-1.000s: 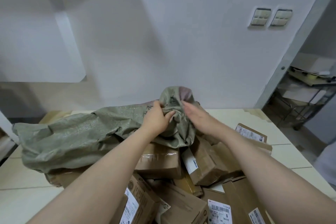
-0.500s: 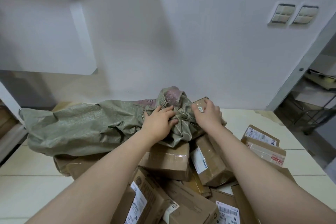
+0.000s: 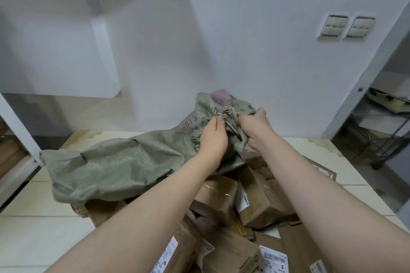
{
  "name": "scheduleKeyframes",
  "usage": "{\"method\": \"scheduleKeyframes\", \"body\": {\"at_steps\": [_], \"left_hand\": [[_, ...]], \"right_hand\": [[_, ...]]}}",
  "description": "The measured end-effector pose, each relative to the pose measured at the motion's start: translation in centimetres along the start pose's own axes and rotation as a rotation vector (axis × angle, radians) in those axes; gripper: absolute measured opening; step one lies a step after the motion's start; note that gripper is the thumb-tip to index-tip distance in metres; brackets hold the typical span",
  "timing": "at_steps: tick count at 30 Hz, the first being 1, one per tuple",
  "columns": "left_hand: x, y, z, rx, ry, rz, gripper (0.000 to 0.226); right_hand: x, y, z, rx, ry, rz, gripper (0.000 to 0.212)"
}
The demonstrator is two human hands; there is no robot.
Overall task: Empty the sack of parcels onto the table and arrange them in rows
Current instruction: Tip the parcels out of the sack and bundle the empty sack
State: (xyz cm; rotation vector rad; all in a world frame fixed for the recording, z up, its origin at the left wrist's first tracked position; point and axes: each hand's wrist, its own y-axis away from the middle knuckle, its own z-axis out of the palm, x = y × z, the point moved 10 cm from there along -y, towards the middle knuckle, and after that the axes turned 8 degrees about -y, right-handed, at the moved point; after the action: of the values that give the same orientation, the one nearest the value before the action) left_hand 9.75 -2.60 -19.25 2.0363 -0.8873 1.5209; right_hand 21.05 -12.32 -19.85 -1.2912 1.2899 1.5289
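**Both hands on the bunched end of the sack, parcels heaped below**

A green woven sack (image 3: 124, 168) lies across the far left part of the pale tiled counter (image 3: 33, 235), crumpled and slack along most of its length. Its right end is drawn up into a bunch that stands higher than the rest, close to the white wall (image 3: 244, 51).

The left hand (image 3: 214, 137) has its fingers curled into that bunch and pinches the gathered cloth from the left. The right hand (image 3: 255, 131) grips the same bunch from the right, with its fingers closed round folds of the fabric. The two hands are just beside each other, with only the twisted cloth between them. Dark printing runs along the sack near the left hand, too blurred to read. Whether anything is left inside the sack cannot be told.

Brown cardboard parcels (image 3: 218, 197) lie in a loose heap on the counter under both forearms, tilted and overlapping rather than in rows. The sack's lower edge drapes over the far side of the heap. One box with a white label (image 3: 259, 201) leans between the arms. Another with a barcode label (image 3: 274, 259) lies at the near edge. A flat parcel (image 3: 321, 169) sits apart, to the right of the right forearm.

Two switch plates (image 3: 347, 26) are on the wall at upper right, and a metal rack (image 3: 381, 122) stands beyond the doorway.
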Motion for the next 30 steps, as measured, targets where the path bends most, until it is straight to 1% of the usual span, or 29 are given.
{"method": "scheduleKeyframes", "body": {"at_steps": [2,4,6,7,8,9,10,11,12,13,14,15,16,17,18,19,20,21,22,23,24,26,28,29,30], "left_hand": [[-0.2,0.6,1.3,-0.062,0.018,-0.035,0.041],[-0.4,0.6,1.7,-0.100,-0.095,0.000,0.044],[-0.8,0.2,0.9,-0.075,-0.312,0.033,0.054],[-0.8,0.0,-0.3,-0.015,-0.454,0.035,0.065],[-0.4,0.0,-1.7,0.078,-0.618,0.049,0.078],[0.4,0.1,-3.2,0.180,-0.782,0.097,0.092],[1.6,0.3,-4.2,0.268,-0.924,0.204,0.103],[2.8,0.5,-4.6,0.310,-1.055,0.353,0.109],[3.7,0.8,-4.6,0.311,-1.184,0.510,0.111],[3.8,0.8,-4.3,0.265,-1.321,0.633,0.111],[3.2,0.7,-4.0,0.193,-1.439,0.714,0.108],[2.1,0.2,-3.9,0.100,-1.531,0.738,0.104],[0.5,-0.4,-4.3,0.004,-1.580,0.698,0.100],[-1.2,-1.0,-5.1,-0.079,-1.571,0.618,0.095],[-2.7,-1.5,-6.1,-0.130,-1.525,0.536,0.089],[-4.0,-1.7,-7.2,-0.144,-1.466,0.472,0.084],[-5.2,-1.9,-8.3,-0.142,-1.401,0.415,0.080],[-6.3,-1.9,-9.1,-0.150,-1.330,0.360,0.080],[-7.2,-1.9,-9.5,-0.169,-1.243,0.313,0.080],[-8.0,-1.7,-9.6,-0.206,-1.142,0.267,0.080],[-8.5,-1.4,-9.7,-0.252,-1.023,0.216,0.076],[-10.0,-1.3,-9.8,-0.362,-0.688,0.053,0.063],[-11.1,-1.5,-10.3,-0.427,-0.332,-0.122,0.056],[-11.5,-1.6,-10.8,-0.432,-0.159,-0.208,0.058],[-11.8,-1.7,-11.1,-0.434,0.012,-0.287,0.061]], "right_hand": [[-2.1,0.5,-1.9,0.100,0.250,-0.152,0.069],[-2.7,2.3,-2.3,0.126,0.471,-0.269,0.051],[-2.9,4.2,-0.8,0.098,0.679,-0.460,0.036],[-2.7,5.2,0.3,0.072,0.759,-0.568,0.028],[-2.4,6.2,1.5,0.047,0.831,-0.669,0.020],[-2.2,7.1,2.7,0.013,0.897,-0.756,0.016],[-1.8,7.9,4.0,-0.024,0.962,-0.832,0.015],[-1.4,8.6,5.1,-0.057,1.034,-0.876,0.017],[-0.8,8.8,6.3,-0.092,1.106,-0.897,0.021],[-0.5,9.1,7.4,-0.144,1.161,-0.906,0.027],[-0.1,9.4,8.4,-0.222,1.183,-0.897,0.031],[-0.1,9.7,9.2,-0.304,1.150,-0.856,0.030],[-0.2,9.7,9.7,-0.380,1.058,-0.788,0.026],[0.0,9.0,9.8,-0.435,0.930,-0.680,0.025],[0.0,8.3,9.5,-0.439,0.780,-0.563,0.027],[0.0,7.1,8.7,-0.386,0.615,-0.454,0.031],[0.4,5.7,7.5,-0.298,0.481,-0.360,0.036],[1.0,4.6,6.5,-0.227,0.424,-0.284,0.038],[2.0,4.3,6.0,-0.209,0.454,-0.207,0.036],[3.5,4.2,6.1,-0.251,0.498,-0.122,0.033],[5.0,4.5,6.4,-0.317,0.510,-0.031,0.031],[7.1,5.7,7.4,-0.434,0.438,0.106,0.031],[8.1,5.8,8.2,-0.449,0.347,0.144,0.033],[8.2,5.6,8.7,-0.438,0.294,0.152,0.032],[8.2,5.7,9.1,-0.429,0.244,0.154,0.036]]}}
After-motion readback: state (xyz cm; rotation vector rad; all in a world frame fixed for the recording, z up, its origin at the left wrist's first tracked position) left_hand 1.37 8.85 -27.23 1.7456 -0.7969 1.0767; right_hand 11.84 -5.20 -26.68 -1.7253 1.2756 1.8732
